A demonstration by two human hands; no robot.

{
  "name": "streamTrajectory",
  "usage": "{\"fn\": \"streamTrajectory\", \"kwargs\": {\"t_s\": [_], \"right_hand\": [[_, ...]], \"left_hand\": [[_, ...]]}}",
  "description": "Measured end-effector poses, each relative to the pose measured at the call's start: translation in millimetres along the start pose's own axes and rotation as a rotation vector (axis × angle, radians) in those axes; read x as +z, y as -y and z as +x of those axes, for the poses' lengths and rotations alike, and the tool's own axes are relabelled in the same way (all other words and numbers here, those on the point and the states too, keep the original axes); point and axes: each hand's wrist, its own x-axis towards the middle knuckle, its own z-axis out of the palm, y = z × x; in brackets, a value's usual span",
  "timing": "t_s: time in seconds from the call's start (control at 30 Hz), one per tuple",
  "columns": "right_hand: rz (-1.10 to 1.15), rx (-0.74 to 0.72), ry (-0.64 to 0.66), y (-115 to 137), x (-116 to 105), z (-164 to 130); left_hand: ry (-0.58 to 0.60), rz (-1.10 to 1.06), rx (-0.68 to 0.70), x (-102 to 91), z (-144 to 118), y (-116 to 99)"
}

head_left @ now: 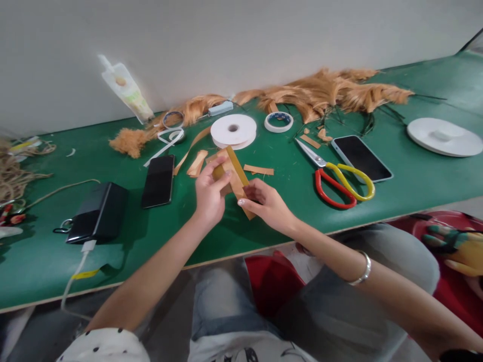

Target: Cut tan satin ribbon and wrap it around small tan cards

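Clear pouch (127, 91) against wall, contents unclear. Left hand (209, 193) and right hand (266, 203) close together over green table (411, 181), both pinched on tan strip (237, 177), held tilted just above tabletop. Scissors (335, 181) and phone (361, 158) right of hands.

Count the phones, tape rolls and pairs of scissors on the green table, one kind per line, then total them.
Phones: 2
Tape rolls: 3
Scissors: 1
Total: 6
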Motion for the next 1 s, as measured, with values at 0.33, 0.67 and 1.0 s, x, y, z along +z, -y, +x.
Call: {"fn": "streamTrajectory", "kwargs": {"t_s": [0.33,0.67,1.0], "right_hand": [[-0.017,0.157,0.096,4.7,-9.8,6.4],[-0.009,0.174,0.167,0.2,-13.7,10.0],[0.072,0.277,0.279,5.6,-15.5,10.7]], "left_hand": [[0.001,-0.066,0.006,-0.9,1.0,1.9],[-0.006,-0.008,0.021,-2.5,-0.5,5.0],[-0.021,0.061,0.112,-1.3,-1.1,2.6]]}}
